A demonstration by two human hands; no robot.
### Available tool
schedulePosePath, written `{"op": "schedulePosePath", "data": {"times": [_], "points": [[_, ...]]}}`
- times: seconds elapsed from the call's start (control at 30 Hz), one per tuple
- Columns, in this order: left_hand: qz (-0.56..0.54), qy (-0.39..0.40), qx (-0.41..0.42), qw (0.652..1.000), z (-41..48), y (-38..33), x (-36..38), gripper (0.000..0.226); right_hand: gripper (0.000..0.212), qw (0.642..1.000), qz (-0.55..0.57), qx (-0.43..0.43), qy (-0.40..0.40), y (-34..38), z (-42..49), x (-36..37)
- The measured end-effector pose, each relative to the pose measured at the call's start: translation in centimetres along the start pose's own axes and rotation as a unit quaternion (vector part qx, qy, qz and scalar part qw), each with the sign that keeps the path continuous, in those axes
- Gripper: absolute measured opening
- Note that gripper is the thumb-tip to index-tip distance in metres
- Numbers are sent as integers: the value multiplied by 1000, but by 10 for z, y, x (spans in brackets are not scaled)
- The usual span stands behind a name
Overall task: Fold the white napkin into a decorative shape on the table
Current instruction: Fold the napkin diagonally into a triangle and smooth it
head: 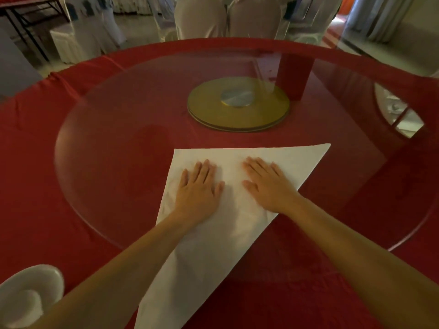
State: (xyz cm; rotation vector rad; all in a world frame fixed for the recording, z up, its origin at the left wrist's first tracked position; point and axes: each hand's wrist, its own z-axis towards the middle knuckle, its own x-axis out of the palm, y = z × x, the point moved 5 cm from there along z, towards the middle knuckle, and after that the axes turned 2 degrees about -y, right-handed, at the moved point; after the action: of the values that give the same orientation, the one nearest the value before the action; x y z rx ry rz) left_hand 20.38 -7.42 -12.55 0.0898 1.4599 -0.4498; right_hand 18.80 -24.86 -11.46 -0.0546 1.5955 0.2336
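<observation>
A white napkin [213, 248] lies flat as a large triangle on the red table, its long edge running from the far right corner down to the near left. Its upper part rests on the glass turntable. My left hand [198, 186] presses palm down on the napkin's left half, fingers spread a little. Beside it, my right hand [268, 184] lies flat on the right half, fingers apart and pointing away from me. Neither hand grips the cloth.
A round glass turntable [99, 143] covers the middle of the red tablecloth [35, 176], on a gold disc base [237, 115]. A white dish [28, 293] sits at the near left edge. Covered chairs [204, 17] stand beyond the table's far edge.
</observation>
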Motion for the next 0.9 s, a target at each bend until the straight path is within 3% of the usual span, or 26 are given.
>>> {"op": "schedulePosePath", "data": {"times": [0.3,0.43,0.5,0.7,0.8,0.9], "points": [[15,2,12,1000,-1,-2,0,63,58,974,43,218,-51,-98,-2,-19],[11,16,6,1000,0,-4,-1,62,52,905,20,386,-181,-107,-21,-38],[8,20,5,1000,0,-4,-1,62,48,878,38,425,-218,-107,-27,-44],[-56,67,16,996,2,-1,-12,60,44,777,297,486,-267,-118,-26,-55],[-95,60,30,993,-4,1,-23,57,48,795,252,503,-227,-116,-24,-58],[-50,60,57,995,-17,-4,-22,56,59,813,203,514,-186,-111,-20,-56]]}}
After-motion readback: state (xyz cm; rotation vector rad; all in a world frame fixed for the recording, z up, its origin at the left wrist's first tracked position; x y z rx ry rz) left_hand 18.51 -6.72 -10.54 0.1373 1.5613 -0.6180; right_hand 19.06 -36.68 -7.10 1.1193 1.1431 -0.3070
